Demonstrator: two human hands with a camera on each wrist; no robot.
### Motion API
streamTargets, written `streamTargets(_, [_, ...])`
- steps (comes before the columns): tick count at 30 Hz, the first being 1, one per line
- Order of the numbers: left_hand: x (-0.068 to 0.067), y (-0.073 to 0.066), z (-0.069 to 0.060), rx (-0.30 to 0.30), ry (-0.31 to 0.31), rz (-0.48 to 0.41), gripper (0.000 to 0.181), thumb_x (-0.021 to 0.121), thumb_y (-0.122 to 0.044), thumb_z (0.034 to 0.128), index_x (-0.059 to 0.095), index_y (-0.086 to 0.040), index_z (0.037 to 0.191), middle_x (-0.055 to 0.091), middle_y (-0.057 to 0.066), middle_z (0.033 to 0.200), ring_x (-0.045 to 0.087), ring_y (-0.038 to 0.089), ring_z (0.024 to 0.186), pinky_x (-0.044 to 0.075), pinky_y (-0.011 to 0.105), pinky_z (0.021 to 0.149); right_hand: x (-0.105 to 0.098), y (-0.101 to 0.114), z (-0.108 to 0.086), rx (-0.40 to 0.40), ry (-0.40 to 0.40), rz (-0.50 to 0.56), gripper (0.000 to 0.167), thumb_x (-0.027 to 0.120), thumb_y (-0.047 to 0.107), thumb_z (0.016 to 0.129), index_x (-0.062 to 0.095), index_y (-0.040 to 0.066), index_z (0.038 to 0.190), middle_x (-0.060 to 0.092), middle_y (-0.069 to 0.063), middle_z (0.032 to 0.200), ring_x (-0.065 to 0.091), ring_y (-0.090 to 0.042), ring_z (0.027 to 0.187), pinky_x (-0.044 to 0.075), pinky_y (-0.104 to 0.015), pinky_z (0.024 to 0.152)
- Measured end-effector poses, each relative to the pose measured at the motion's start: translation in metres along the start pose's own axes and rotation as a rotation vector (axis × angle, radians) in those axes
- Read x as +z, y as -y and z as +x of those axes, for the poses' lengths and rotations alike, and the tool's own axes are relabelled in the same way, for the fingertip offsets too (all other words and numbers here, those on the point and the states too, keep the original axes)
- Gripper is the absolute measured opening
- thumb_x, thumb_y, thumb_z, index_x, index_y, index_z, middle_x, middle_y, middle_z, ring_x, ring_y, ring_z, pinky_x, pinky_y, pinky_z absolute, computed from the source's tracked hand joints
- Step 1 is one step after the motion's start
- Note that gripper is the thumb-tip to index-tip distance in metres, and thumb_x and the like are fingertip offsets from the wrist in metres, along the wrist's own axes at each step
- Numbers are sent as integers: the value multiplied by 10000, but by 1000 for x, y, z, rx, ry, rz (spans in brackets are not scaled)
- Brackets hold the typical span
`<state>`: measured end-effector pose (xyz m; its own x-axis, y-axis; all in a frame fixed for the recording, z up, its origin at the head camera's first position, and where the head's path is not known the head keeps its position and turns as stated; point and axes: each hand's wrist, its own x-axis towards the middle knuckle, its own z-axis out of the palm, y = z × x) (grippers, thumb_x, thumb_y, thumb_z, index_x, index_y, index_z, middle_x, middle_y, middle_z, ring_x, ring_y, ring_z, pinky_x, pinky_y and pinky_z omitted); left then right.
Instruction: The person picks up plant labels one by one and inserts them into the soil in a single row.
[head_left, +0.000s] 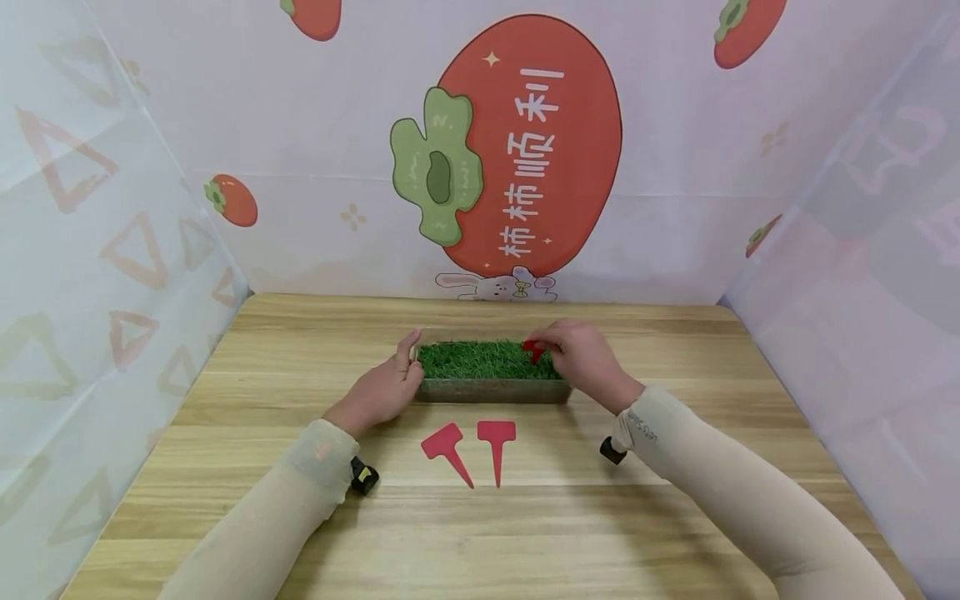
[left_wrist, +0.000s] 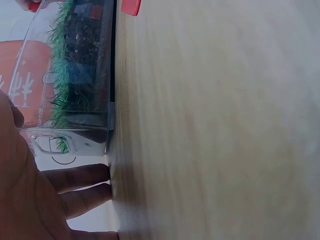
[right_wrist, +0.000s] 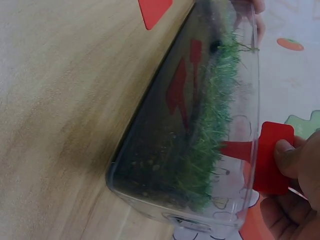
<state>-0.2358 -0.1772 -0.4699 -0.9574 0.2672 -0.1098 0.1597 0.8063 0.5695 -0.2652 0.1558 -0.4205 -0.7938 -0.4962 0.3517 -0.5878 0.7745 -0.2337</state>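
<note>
A clear rectangular box (head_left: pixel 491 391) of green artificial grass (head_left: pixel 480 360) stands on the table. My left hand (head_left: pixel 382 390) holds its left end, thumb at the rim; in the left wrist view several fingers (left_wrist: pixel 85 197) stretch beside the end wall down to the tabletop. At the box's right end my right hand (head_left: pixel 588 358) pinches the wide head of a red T-shaped plant label (right_wrist: pixel 272 157). Its narrow stem points down into the grass, the tip hidden. Two more red labels, a tilted one (head_left: pixel 447 446) and a straighter one (head_left: pixel 497 442), lie flat in front of the box.
The wooden table (head_left: pixel 247 450) reaches back to a printed cloth backdrop (head_left: pixel 322 242) with persimmon pictures. Cloth walls also flank it on the left and right. A small black wrist camera (head_left: pixel 364 477) hangs under the left cuff, another black camera (head_left: pixel 612 451) under the right.
</note>
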Motion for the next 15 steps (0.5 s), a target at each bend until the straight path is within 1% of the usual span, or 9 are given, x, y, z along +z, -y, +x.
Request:
streamTargets(5, [0, 0, 0, 1, 1, -5, 615, 183, -427, 1073, -95, -319, 1611, 294, 163, 1619, 395, 371, 1431, 383, 547, 1104, 4, 2, 1, 9, 32, -14, 271, 695, 16, 910, 791, 175, 1107, 762, -5, 968, 699, -146, 838, 584, -334, 715])
streamTargets(10, [0, -1, 0, -2, -4, -9, 612, 185, -433, 1072, -91, -333, 1610, 282, 144, 1626, 405, 368, 1425, 394, 547, 1093, 5, 3, 2, 20, 40, -21, 258, 706, 55, 920, 782, 180, 1132, 760, -8, 963, 687, -143, 804, 571, -317, 684])
streamTargets(15, [0, 1, 0, 5, -5, -2, 613, 183, -431, 1073, -96, -329, 1609, 273, 145, 1630, 413, 371, 1420, 404, 547, 1080, 8, 0, 2, 35, 50, -5, 294, 709, 49, 916, 764, 163, 1182, 762, -23, 979, 697, -158, 818, 584, -330, 713])
